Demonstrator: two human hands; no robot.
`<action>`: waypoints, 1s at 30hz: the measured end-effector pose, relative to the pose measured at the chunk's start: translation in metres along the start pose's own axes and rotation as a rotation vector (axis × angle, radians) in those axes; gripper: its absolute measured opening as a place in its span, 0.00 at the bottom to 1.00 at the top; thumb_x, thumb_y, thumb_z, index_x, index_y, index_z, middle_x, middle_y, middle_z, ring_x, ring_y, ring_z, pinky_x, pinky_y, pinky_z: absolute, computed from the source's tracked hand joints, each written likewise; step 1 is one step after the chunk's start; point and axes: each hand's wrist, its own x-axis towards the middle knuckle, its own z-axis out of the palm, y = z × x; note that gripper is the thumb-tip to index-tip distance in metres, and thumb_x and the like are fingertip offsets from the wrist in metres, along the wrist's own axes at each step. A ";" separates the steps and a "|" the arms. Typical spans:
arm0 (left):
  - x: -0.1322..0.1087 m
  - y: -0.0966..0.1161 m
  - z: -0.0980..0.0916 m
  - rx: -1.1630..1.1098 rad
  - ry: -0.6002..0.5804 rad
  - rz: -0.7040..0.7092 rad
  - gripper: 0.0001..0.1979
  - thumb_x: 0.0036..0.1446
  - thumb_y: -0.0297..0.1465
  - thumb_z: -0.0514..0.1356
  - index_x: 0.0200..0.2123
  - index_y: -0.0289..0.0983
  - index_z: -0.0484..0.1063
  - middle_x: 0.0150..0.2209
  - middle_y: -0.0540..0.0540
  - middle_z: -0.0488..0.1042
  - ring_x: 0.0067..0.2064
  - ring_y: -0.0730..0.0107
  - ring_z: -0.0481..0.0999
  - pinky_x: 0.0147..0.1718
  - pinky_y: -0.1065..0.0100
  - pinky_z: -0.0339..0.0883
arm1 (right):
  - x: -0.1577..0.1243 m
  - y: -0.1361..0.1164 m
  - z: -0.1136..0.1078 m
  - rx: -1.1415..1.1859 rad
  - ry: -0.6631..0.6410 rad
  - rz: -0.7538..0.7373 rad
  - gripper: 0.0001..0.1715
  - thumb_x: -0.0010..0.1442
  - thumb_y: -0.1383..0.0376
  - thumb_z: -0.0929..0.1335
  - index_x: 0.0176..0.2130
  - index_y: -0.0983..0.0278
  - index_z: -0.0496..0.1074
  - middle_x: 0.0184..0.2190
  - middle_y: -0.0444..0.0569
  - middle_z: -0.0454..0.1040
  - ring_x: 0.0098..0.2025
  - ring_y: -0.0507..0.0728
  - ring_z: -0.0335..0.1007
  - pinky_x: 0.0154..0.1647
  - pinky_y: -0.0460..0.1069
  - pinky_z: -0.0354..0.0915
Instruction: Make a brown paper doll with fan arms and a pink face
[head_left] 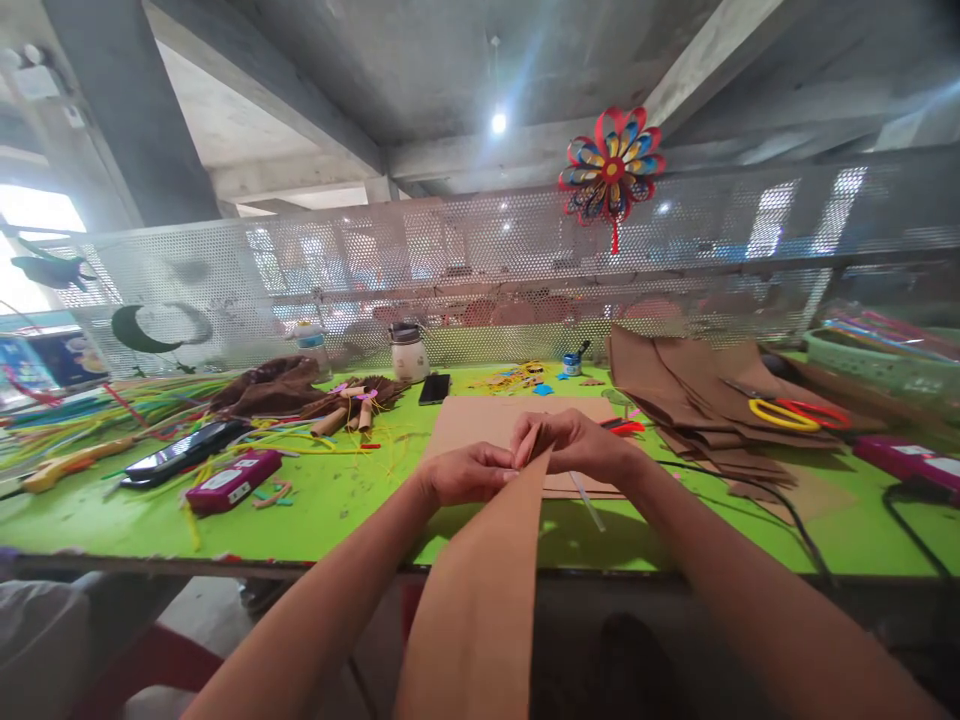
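Note:
A long strip of brown kraft paper [480,600] hangs from my hands over the table's front edge toward me. Its far end is folded or bent over between my fingers. My left hand [472,472] pinches the paper's left edge near that end. Close beside it, my right hand [574,447] grips the same end from the right, thumb and fingers pressed together. Beneath and beyond both hands lies a flat sheet of brown paper [465,420] on the green table [315,520]. A thin clear stick [586,500] rests by the right wrist.
At right, scissors [795,413] lie on stacked brown paper [675,380], near a purple power strip [907,462]. At left are a phone [184,452], another purple power strip [234,480], a yellow glue gun [75,465] and coloured strands. Behind stand a white jar [407,355] and a perforated screen [450,260].

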 end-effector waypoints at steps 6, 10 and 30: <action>-0.001 0.008 -0.012 0.135 0.175 0.088 0.15 0.44 0.36 0.66 0.33 0.30 0.75 0.29 0.45 0.75 0.31 0.71 0.72 0.34 0.69 0.63 | -0.001 0.006 0.000 -0.035 0.142 0.139 0.13 0.50 0.61 0.71 0.34 0.68 0.76 0.28 0.46 0.73 0.30 0.50 0.67 0.36 0.47 0.63; -0.004 0.015 -0.026 0.161 0.374 0.209 0.15 0.52 0.40 0.59 0.36 0.34 0.74 0.32 0.45 0.75 0.33 0.74 0.71 0.36 0.70 0.63 | 0.001 0.012 -0.001 -0.237 0.051 0.283 0.16 0.52 0.59 0.68 0.36 0.68 0.75 0.30 0.47 0.74 0.31 0.51 0.65 0.35 0.46 0.60; 0.003 -0.001 -0.041 1.254 0.430 0.012 0.09 0.48 0.31 0.59 0.32 0.35 0.77 0.31 0.46 0.76 0.32 0.70 0.70 0.30 0.72 0.59 | 0.013 0.062 -0.005 -0.999 0.130 0.289 0.08 0.52 0.66 0.68 0.33 0.66 0.76 0.30 0.49 0.75 0.30 0.52 0.68 0.31 0.45 0.60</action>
